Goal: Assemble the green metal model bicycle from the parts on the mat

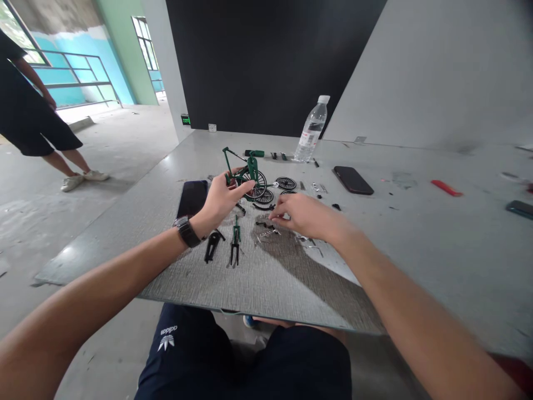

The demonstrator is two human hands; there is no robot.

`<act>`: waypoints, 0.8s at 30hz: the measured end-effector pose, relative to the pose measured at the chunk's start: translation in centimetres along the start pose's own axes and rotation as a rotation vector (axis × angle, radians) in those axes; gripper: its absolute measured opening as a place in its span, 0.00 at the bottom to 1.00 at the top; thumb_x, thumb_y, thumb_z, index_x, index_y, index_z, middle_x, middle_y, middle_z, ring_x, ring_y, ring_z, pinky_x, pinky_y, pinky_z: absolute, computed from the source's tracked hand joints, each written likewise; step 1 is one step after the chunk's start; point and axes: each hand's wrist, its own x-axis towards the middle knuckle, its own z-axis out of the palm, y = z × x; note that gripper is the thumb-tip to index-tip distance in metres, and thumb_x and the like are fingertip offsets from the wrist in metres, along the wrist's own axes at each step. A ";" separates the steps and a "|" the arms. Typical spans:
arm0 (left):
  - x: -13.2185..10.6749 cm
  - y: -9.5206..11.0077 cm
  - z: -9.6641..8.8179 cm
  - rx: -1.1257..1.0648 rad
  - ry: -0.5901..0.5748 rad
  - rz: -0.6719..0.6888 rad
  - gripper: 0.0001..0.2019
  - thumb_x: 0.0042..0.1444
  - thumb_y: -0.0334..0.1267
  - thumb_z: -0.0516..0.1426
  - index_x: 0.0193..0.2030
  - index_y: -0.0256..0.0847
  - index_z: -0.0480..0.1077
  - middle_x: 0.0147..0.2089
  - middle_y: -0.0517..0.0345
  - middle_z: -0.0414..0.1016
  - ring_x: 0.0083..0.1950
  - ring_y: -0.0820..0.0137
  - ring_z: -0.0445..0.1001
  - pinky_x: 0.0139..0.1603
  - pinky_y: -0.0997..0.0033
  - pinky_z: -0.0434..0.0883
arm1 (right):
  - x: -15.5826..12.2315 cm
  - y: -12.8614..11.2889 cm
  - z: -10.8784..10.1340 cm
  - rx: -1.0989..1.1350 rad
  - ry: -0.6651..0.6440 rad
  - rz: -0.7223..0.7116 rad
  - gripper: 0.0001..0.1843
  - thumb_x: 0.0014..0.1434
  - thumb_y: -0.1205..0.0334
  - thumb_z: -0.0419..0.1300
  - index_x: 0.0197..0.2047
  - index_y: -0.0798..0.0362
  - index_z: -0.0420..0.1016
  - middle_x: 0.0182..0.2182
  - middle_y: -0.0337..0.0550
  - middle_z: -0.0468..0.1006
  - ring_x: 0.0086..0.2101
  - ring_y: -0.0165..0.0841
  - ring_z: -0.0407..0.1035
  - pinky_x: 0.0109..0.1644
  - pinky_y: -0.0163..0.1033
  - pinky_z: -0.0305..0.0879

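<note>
My left hand (227, 195) is closed round a green model bicycle (252, 165), a frame with one spoked wheel fitted, raised a little over the table. Close to the small black and clear parts (268, 226), my right hand (297, 212) has thumb and forefinger pinched together. Whatever sits between those fingertips is too small to make out. Below my left hand lie a green and black fork (235, 244) and a black part (213, 245). Loose spoked wheels (286, 183) rest just beyond my hands, one of them partly hidden behind my right hand.
A water bottle (311, 130) stands at the back of the grey table (200, 286). One dark phone (353, 180) lies right of centre, another (192, 199) beside my left wrist. A red object (446, 188) lies farther right. Someone in dark clothes (31, 105) stands at the left.
</note>
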 end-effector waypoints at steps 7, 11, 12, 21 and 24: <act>0.0 -0.1 -0.1 0.007 -0.001 0.005 0.15 0.54 0.41 0.66 0.46 0.37 0.75 0.37 0.52 0.80 0.37 0.69 0.77 0.42 0.67 0.74 | 0.1 0.1 0.3 -0.005 -0.007 -0.025 0.17 0.67 0.59 0.56 0.49 0.48 0.85 0.45 0.51 0.80 0.38 0.39 0.73 0.41 0.44 0.65; 0.0 -0.2 -0.1 0.018 -0.009 0.007 0.15 0.55 0.42 0.65 0.45 0.37 0.75 0.37 0.51 0.80 0.38 0.68 0.77 0.42 0.66 0.74 | 0.1 0.3 0.5 -0.008 0.011 -0.043 0.17 0.68 0.58 0.55 0.50 0.48 0.85 0.44 0.50 0.80 0.38 0.39 0.73 0.40 0.43 0.64; 0.0 -0.2 -0.1 0.021 -0.010 0.009 0.14 0.55 0.43 0.65 0.45 0.37 0.76 0.37 0.51 0.80 0.38 0.68 0.77 0.42 0.66 0.74 | 0.1 0.4 0.5 -0.011 0.016 -0.043 0.17 0.68 0.58 0.55 0.49 0.48 0.85 0.43 0.50 0.80 0.38 0.39 0.72 0.39 0.43 0.64; 0.0 -0.1 -0.1 0.021 -0.002 0.011 0.14 0.55 0.42 0.65 0.45 0.36 0.76 0.38 0.51 0.80 0.38 0.69 0.77 0.42 0.67 0.73 | 0.1 0.1 0.4 -0.018 -0.005 -0.037 0.17 0.69 0.58 0.54 0.50 0.48 0.85 0.43 0.50 0.80 0.37 0.39 0.72 0.38 0.43 0.62; 0.1 -0.2 0.0 -0.001 0.001 0.002 0.15 0.54 0.41 0.66 0.45 0.36 0.75 0.37 0.52 0.80 0.37 0.69 0.77 0.41 0.67 0.73 | 0.0 0.1 0.4 -0.022 -0.004 -0.035 0.17 0.69 0.58 0.54 0.50 0.47 0.85 0.43 0.50 0.80 0.37 0.38 0.72 0.39 0.43 0.62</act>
